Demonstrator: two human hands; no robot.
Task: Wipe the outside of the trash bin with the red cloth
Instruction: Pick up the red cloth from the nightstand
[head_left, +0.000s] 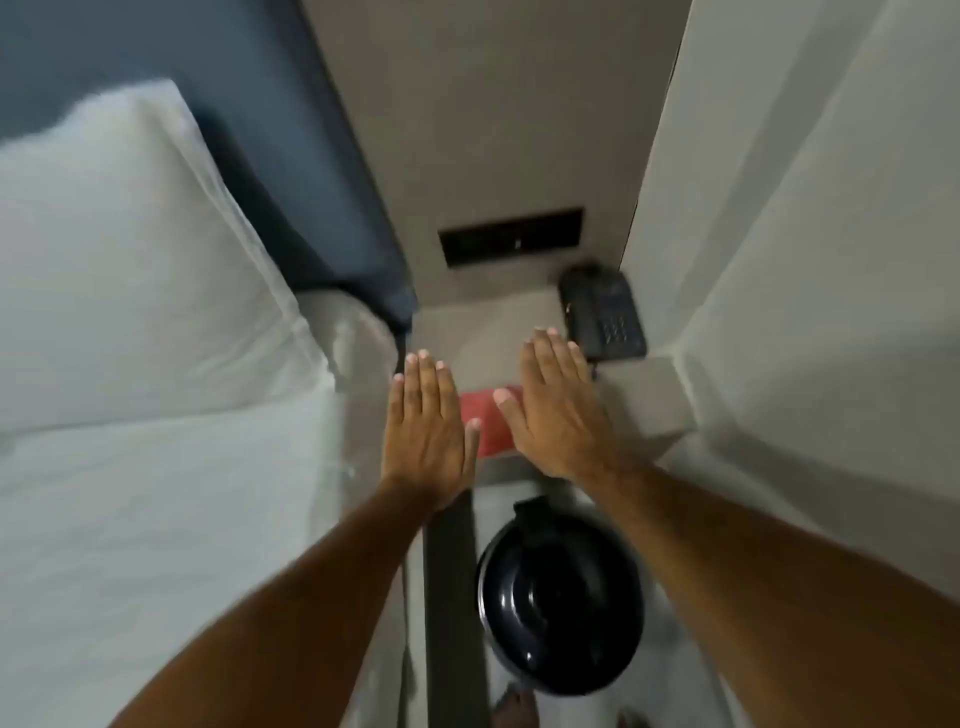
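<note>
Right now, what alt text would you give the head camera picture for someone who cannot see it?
Two bare hands, left hand and right hand, hover open and flat above a red cloth on a bedside shelf. A black trash bin stands on the floor below, a telephone sits behind, and a white bed lies left.

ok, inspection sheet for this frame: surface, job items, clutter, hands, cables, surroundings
surface: grey bedside shelf, mostly bare
job's things: red cloth lies on the shelf's front edge, partly behind the hands; black trash bin on the floor below, lid shut
clutter: dark telephone at the shelf's back right corner
grippers: left hand and right hand flat, open, empty, above the cloth
cables: nothing seen
surroundings: bed with white pillow to the left, dark wall panel behind, pale wall to the right
</note>
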